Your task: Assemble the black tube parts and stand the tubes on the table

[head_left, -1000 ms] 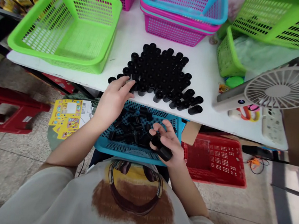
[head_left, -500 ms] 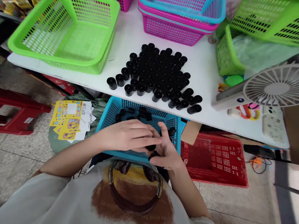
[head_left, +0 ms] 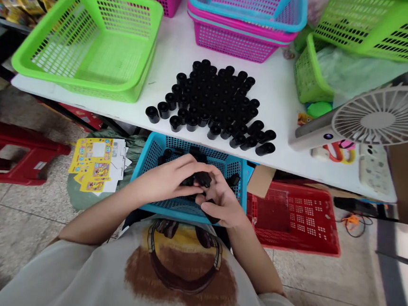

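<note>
My left hand [head_left: 168, 178] reaches over a blue perforated basket [head_left: 243, 175], its fingers and thumb closed round a small black plastic part [head_left: 202, 178]. Facing it, my right hand [head_left: 223, 200] is curled, with another black piece [head_left: 211, 216] partly showing under its thumb. Fingertips of both hands meet around the first part, and their overlap hides its exact shape. Loose black parts [head_left: 234, 180] lie inside the basket below. On the white table [head_left: 282, 112] just beyond stand many short black hollow cylinders [head_left: 213, 132], packed close together.
A green basket [head_left: 138, 87] stands at the table's left, stacked pink and blue baskets [head_left: 231, 43] at the back. A handheld fan [head_left: 378, 119] leans in at the right. A red crate [head_left: 301, 218], a red stool [head_left: 18, 151] and printed yellow cards [head_left: 94, 162] are lower down.
My left hand has turned and its fingers have lifted, so the black part between the hands is now more exposed. My right fingers have curled inward. The cylinders on the table have not moved.
</note>
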{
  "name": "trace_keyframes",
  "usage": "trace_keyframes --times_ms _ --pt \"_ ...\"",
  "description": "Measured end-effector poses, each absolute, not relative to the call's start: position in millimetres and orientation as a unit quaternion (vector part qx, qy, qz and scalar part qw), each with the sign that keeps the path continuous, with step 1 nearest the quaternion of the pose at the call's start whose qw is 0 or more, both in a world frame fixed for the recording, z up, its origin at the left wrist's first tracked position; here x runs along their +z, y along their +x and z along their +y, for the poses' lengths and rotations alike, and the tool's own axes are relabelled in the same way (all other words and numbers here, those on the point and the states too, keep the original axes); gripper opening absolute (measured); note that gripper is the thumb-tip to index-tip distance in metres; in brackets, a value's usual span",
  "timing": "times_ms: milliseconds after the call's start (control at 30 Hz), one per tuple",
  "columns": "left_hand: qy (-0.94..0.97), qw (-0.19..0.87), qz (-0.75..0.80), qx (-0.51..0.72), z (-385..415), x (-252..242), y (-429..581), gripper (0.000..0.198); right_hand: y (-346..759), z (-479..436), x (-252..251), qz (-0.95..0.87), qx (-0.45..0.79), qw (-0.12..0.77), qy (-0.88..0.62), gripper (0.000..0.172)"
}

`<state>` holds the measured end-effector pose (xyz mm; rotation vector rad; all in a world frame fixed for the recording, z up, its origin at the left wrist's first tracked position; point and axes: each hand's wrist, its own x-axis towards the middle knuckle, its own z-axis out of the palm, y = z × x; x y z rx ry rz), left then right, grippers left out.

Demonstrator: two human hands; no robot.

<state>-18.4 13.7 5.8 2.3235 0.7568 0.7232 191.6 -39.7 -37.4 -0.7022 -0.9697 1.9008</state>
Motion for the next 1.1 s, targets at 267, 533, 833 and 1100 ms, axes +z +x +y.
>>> trace_keyframes --times_ms 267,533,833,1100 --pt "0.886 0.209 0.260 0.323 12 0 -29 0.024 197 -39 -32 -0.422 0.738 0.451 -0.270 0.099" --pt "0.887 0.234 0.201 0.345 -7 15 -21 0.026 206 -50 -29 -0.469 0.677 0.498 -0.271 0.110" --pt "0.851 0.374 0.223 0.293 -27 23 -2 0.026 202 -56 -25 -0.483 0.671 0.493 -0.272 0.112" --pt "0.885 0.221 0.212 0.352 -18 10 -15 0.036 192 -53 -32 -0.349 0.649 0.587 -0.336 0.068"
